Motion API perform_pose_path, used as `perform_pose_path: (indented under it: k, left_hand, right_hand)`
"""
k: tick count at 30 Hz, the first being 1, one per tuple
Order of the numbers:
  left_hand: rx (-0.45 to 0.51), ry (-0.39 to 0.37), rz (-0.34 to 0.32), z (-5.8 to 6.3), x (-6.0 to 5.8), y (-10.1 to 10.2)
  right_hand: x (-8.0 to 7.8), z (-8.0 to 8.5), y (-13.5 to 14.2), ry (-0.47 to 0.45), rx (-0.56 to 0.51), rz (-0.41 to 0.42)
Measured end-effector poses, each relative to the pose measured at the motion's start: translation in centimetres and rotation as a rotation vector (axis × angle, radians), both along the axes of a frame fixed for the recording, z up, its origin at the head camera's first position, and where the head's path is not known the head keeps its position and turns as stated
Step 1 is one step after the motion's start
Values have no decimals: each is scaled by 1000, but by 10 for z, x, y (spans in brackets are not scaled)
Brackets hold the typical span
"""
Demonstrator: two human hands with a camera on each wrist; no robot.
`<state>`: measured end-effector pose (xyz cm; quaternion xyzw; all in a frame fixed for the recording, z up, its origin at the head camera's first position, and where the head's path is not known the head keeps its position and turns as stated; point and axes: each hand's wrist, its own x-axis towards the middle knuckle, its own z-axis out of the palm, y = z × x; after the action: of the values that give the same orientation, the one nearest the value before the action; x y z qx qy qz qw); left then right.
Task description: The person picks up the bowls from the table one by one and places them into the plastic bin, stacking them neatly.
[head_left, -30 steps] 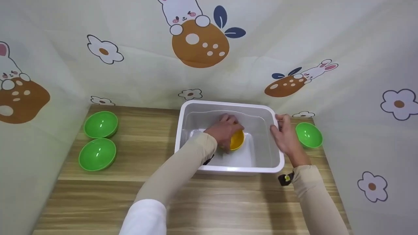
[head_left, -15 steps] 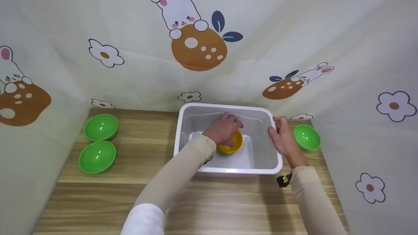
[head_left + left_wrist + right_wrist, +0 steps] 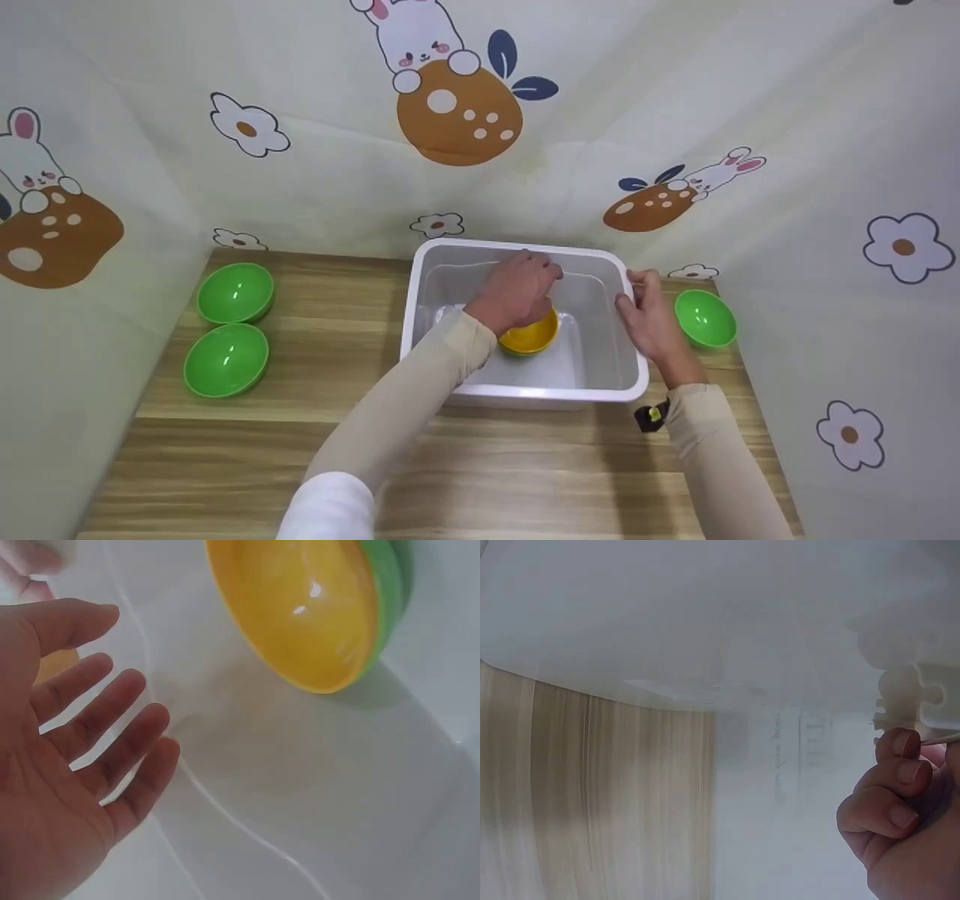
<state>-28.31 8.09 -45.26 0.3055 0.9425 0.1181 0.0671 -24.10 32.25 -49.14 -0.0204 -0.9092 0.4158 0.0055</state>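
Observation:
A yellow bowl (image 3: 531,339) sits inside a white plastic bin (image 3: 525,393). In the left wrist view a green outer side (image 3: 390,592) shows behind the yellow bowl's rim. My left hand (image 3: 516,292) is inside the bin, over the far side of the bowl and hiding part of it. Its fingers are spread and relaxed in the left wrist view, apart from the bowl and holding nothing. My right hand (image 3: 654,322) grips the bin's right rim, its fingers curled under the edge in the right wrist view.
Two green bowls (image 3: 236,292) stand one before the other at the left of the wooden table (image 3: 480,472). Another green bowl (image 3: 705,319) stands right of the bin by the side curtain. A printed curtain (image 3: 322,187) encloses the back and sides.
My left hand has let go of the yellow bowl and risen toward the bin's far wall, uncovering more of the bowl. The right hand keeps its grip on the rim.

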Motion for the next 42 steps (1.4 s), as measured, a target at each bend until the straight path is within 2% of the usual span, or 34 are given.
perform_pose_path:
  k: [4,9,20,26,30,35,42]
  left_hand:
    - [71,-30,60,14,3,-2]
    - [131,-1,112,33,12,-7]
    - [251,80,131,60,41,-26]
    - [292,105,144,74,54,-38]
    - [342,117,172,78,59,-49]
    - [385,182,223,76,65,-66]
    - [368,249,310,73,67,-99]
  right_hand:
    - [0,0,-1,-1,-5,2]
    - [1,0,-1,-9,-15,3]
    - [1,0,0,12,-40,1]
    - [1,1,-2,9,-33,13]
    - [0,0,-3,4,-19,14]
    - [-1,-1,-3,-3,-16,12]
    - [1,-1,-2,-32,-44,2]
